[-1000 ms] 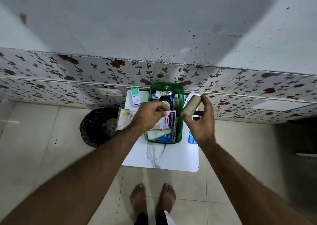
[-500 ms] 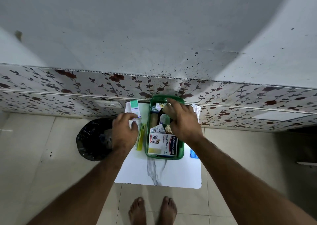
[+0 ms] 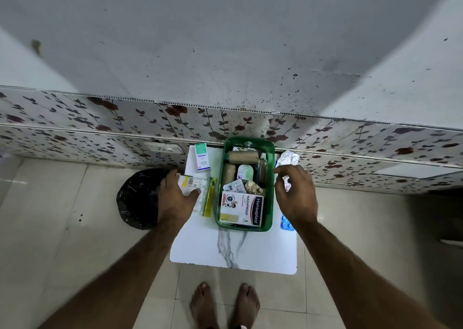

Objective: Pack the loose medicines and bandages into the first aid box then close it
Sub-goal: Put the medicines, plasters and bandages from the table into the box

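The green first aid box [image 3: 220, 185] stands open on a small white table [image 3: 233, 251]. Inside lie two tan bandage rolls [image 3: 242, 156], a blister pack [image 3: 234, 186] and a Hansaplast carton [image 3: 241, 209]. My left hand [image 3: 175, 200] is left of the box, fingers and thumb closed around a white medicine packet [image 3: 188, 181]. A yellow-green strip [image 3: 209, 200] lies between that packet and the box. My right hand [image 3: 295, 195] hovers right of the box, fingers apart over a silver foil strip [image 3: 288, 158]. A blue blister pack [image 3: 285, 224] peeks out under my right wrist.
A teal-and-white Optibex carton [image 3: 202, 157] lies at the table's far left corner. A black bin bag [image 3: 135, 198] sits on the floor left of the table. A floral wall panel [image 3: 100, 128] runs right behind the table. My bare feet [image 3: 224, 303] stand at its near edge.
My right hand left the bandage roll in the box and moved out to the right, over the foil strip. My left hand settled onto the medicine packet left of the box.
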